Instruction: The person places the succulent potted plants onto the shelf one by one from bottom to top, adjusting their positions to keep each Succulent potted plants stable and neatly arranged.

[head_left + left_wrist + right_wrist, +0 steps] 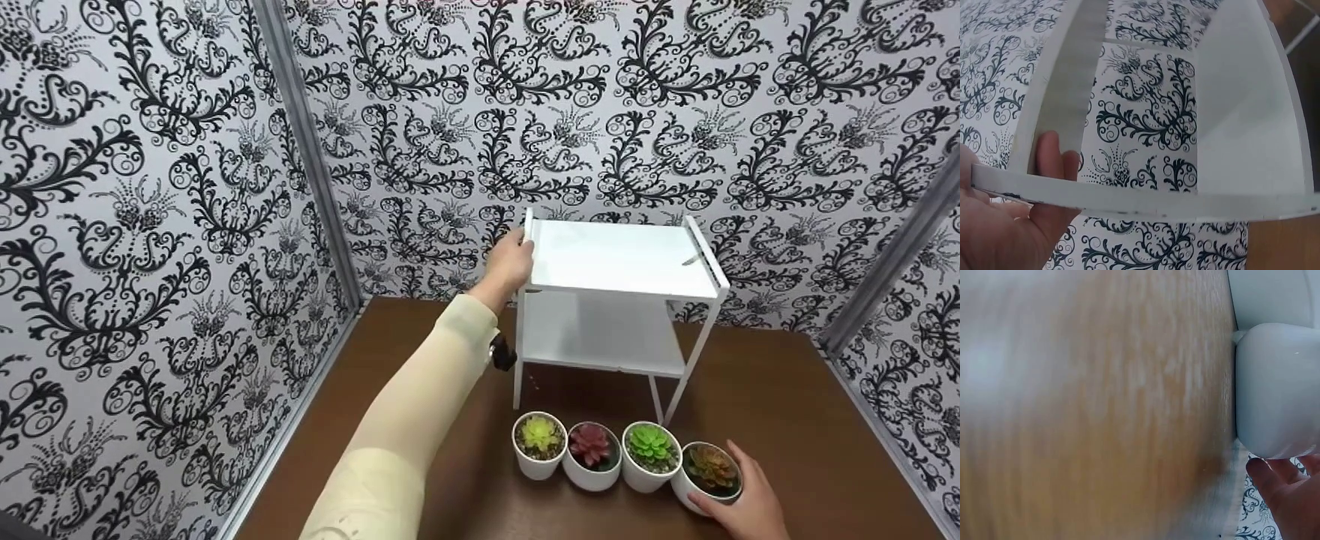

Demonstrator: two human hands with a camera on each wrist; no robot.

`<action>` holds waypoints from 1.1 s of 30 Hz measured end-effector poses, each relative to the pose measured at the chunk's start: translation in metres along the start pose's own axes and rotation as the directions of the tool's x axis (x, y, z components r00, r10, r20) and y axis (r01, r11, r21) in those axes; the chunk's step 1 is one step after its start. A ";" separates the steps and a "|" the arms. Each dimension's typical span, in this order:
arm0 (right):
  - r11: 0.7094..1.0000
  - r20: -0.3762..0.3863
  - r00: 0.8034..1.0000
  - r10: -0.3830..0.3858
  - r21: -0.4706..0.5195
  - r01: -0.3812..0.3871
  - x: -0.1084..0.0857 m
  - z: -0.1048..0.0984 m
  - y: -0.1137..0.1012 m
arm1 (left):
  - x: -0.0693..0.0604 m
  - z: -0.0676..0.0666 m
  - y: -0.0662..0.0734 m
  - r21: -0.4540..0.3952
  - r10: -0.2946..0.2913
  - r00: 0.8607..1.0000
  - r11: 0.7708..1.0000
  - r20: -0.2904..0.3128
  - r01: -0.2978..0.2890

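The left hand (510, 261) reaches out at the end of a pale sleeve (409, 409), fingers curled round the frame of a two-tier white shelf (619, 255). From that grip the shelf stretches off to the hand's right, its lower board (600, 330) below the hand's level.

Nearer the person, the right hand (754, 499) holds a white pot with a rusty-orange succulent (711, 471) — thumb at the near side, fingers round the right side. Running leftward from this hand, just beside one another, are a bright green succulent (651, 456), a dark red one (591, 452) and a yellow-green one (538, 442), each in its own white pot. Brown tabletop (810, 405) spreads under both hands; black-and-white scrollwork wallpaper (562, 142) rises beyond the left one.
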State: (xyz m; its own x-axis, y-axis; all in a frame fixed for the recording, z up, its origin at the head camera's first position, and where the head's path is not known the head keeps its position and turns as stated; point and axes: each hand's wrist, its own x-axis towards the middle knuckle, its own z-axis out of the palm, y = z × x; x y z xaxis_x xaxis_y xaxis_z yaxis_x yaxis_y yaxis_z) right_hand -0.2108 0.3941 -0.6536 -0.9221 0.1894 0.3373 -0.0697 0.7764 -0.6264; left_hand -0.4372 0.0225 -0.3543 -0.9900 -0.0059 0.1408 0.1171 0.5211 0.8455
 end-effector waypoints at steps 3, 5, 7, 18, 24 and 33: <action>1.000 0.006 1.000 -0.011 -0.006 0.011 0.001 0.000 0.002 | -0.002 0.000 0.001 0.054 0.043 0.999 0.998 0.016 -0.044; 1.000 0.007 1.000 -0.010 -0.012 0.010 0.000 0.000 0.003 | -0.002 0.001 0.001 0.099 0.057 0.998 0.993 0.018 -0.059; 1.000 0.011 1.000 -0.013 -0.009 0.013 0.000 0.001 0.006 | -0.002 0.002 0.000 0.129 0.061 0.998 0.990 0.017 -0.062; 0.999 0.043 0.999 0.000 0.034 -0.001 -0.001 0.004 0.008 | -0.001 0.005 -0.003 0.080 0.021 1.000 0.997 0.009 -0.022; 0.999 0.084 0.996 0.023 0.032 -0.026 0.001 0.003 0.007 | -0.001 0.004 -0.002 0.110 0.045 0.999 0.993 0.004 -0.045; 0.999 0.048 0.999 -0.016 0.048 0.013 -0.001 0.003 0.004 | -0.004 0.001 -0.001 0.150 0.074 0.997 0.986 0.016 -0.075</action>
State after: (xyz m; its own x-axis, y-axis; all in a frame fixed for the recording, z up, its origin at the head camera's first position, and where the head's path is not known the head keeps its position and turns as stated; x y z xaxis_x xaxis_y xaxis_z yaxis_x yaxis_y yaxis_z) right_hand -0.2109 0.3956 -0.6588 -0.9382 0.1479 0.3129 -0.1004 0.7488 -0.6551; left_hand -0.4336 0.0232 -0.3560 -0.9798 0.0464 0.1945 0.1783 0.6423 0.7454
